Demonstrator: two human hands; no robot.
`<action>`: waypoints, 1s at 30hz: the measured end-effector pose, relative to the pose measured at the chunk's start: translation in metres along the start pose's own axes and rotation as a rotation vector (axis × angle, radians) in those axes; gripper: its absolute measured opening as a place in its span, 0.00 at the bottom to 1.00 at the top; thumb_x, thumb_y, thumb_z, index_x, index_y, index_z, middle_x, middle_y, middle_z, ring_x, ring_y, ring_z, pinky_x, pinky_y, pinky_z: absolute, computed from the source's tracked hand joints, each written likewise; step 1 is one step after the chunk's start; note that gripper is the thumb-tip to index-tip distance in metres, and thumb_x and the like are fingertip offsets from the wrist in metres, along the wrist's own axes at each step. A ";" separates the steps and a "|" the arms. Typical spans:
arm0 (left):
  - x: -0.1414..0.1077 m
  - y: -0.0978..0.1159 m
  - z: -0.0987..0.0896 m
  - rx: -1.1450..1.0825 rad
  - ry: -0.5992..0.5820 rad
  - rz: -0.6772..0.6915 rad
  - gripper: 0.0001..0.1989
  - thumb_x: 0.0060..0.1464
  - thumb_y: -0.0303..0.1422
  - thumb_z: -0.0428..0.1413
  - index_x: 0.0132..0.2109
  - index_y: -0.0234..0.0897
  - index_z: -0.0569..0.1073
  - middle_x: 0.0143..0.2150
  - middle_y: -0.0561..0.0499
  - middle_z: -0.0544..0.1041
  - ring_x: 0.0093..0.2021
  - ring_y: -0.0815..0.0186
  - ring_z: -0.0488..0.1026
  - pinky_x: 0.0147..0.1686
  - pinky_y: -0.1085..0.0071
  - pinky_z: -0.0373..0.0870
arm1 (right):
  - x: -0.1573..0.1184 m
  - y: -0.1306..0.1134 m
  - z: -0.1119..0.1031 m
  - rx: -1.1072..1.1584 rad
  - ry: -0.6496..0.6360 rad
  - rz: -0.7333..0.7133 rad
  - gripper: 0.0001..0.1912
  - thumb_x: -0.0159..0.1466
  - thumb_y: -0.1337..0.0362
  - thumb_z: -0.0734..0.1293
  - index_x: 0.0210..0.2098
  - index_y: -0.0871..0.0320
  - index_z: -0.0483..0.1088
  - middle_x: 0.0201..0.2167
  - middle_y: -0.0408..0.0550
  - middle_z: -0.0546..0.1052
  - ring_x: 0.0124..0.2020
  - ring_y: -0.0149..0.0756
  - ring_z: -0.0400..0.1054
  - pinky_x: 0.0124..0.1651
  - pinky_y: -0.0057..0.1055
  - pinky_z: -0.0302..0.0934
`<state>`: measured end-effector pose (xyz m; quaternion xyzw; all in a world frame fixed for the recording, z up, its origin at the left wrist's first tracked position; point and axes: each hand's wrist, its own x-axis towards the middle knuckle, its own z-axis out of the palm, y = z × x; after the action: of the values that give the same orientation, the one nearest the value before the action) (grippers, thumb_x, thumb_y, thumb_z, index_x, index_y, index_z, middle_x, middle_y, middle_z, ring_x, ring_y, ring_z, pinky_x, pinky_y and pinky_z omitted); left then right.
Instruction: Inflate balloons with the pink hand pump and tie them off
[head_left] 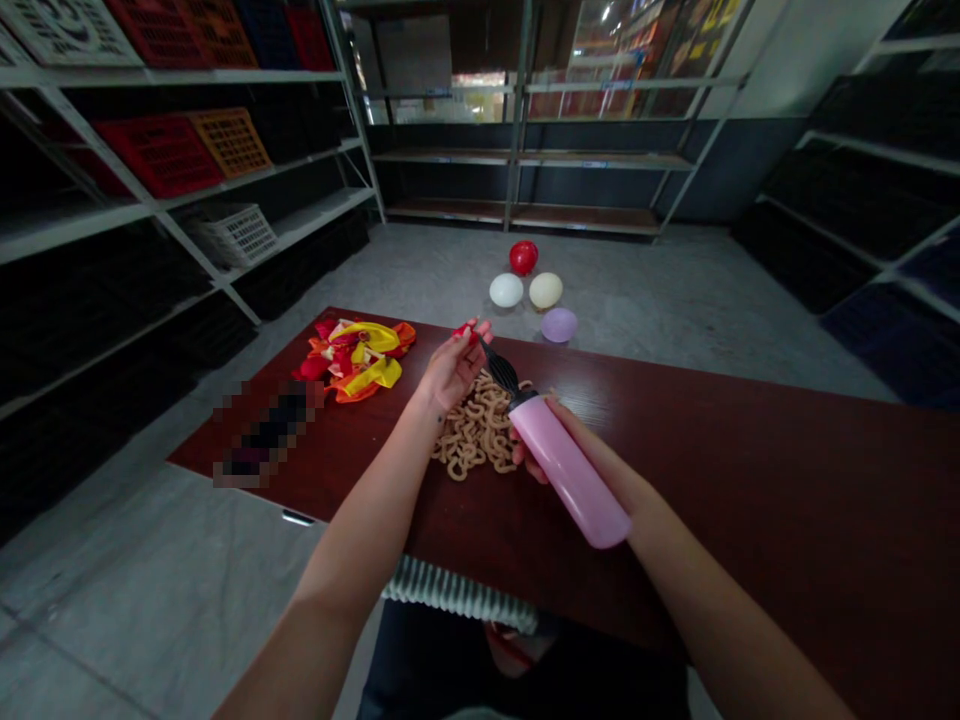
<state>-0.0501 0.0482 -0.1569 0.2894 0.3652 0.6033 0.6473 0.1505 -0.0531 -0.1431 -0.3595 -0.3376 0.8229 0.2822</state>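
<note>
My right hand (531, 458) is wrapped round a pink balloon pump (570, 470), tilted so its black nozzle points up and left. The tip of that nozzle reaches my left hand (457, 365), whose fingers close on a small red balloon (466, 331). Whether the balloon sits on the nozzle I cannot tell. Beneath both hands lies a heap of tan, curled rubber-like bands (476, 432) on the table. To the left is a pile of flat balloons (360, 357) in red, yellow and orange.
The dark red table (720, 450) spans the front. Beyond it, inflated balloons in red (523, 257), white (506, 291), cream (546, 290) and purple (559, 325) rest on the floor. A blurred dark object (270, 435) lies at the table's left. Shelves with crates (161, 155) stand around.
</note>
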 end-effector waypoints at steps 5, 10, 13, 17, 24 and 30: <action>-0.004 0.001 0.005 0.008 -0.015 0.008 0.13 0.68 0.33 0.50 0.53 0.41 0.75 0.58 0.49 0.76 0.57 0.65 0.74 0.50 0.69 0.74 | 0.004 0.003 -0.005 0.001 0.021 0.018 0.30 0.68 0.41 0.55 0.39 0.62 0.74 0.27 0.52 0.79 0.23 0.31 0.70 0.25 0.24 0.64; -0.004 -0.002 0.007 -0.042 -0.028 0.009 0.12 0.67 0.31 0.51 0.54 0.39 0.75 0.55 0.47 0.78 0.54 0.65 0.75 0.51 0.68 0.73 | 0.001 0.002 -0.003 -0.029 0.000 0.002 0.31 0.69 0.42 0.55 0.39 0.63 0.74 0.26 0.50 0.78 0.23 0.29 0.69 0.25 0.23 0.63; -0.004 -0.006 0.007 -0.060 -0.030 0.004 0.11 0.67 0.31 0.51 0.52 0.37 0.75 0.54 0.46 0.78 0.53 0.65 0.76 0.52 0.69 0.72 | 0.000 0.001 -0.001 -0.048 0.008 -0.001 0.31 0.69 0.43 0.55 0.38 0.63 0.75 0.25 0.50 0.77 0.22 0.29 0.68 0.25 0.22 0.62; -0.007 -0.008 0.009 -0.083 -0.045 -0.003 0.11 0.65 0.33 0.54 0.51 0.38 0.76 0.53 0.46 0.79 0.51 0.65 0.77 0.52 0.69 0.72 | 0.001 0.001 0.000 -0.060 0.035 0.006 0.31 0.67 0.40 0.55 0.35 0.60 0.75 0.25 0.50 0.77 0.23 0.29 0.68 0.26 0.25 0.63; -0.014 -0.010 0.016 -0.083 -0.115 -0.028 0.10 0.63 0.31 0.56 0.51 0.37 0.76 0.49 0.45 0.80 0.45 0.67 0.78 0.44 0.73 0.72 | 0.002 -0.002 -0.004 -0.081 0.069 0.010 0.32 0.67 0.39 0.55 0.35 0.60 0.75 0.26 0.50 0.76 0.22 0.29 0.67 0.25 0.26 0.63; -0.018 -0.013 0.020 -0.108 -0.149 -0.049 0.13 0.60 0.32 0.60 0.51 0.34 0.76 0.48 0.43 0.81 0.42 0.65 0.78 0.43 0.71 0.72 | 0.007 -0.003 -0.013 0.034 0.013 0.037 0.32 0.71 0.45 0.51 0.37 0.64 0.74 0.25 0.51 0.77 0.21 0.29 0.69 0.23 0.23 0.64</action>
<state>-0.0260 0.0303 -0.1541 0.2894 0.2900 0.5827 0.7019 0.1574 -0.0415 -0.1502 -0.3662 -0.3152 0.8312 0.2752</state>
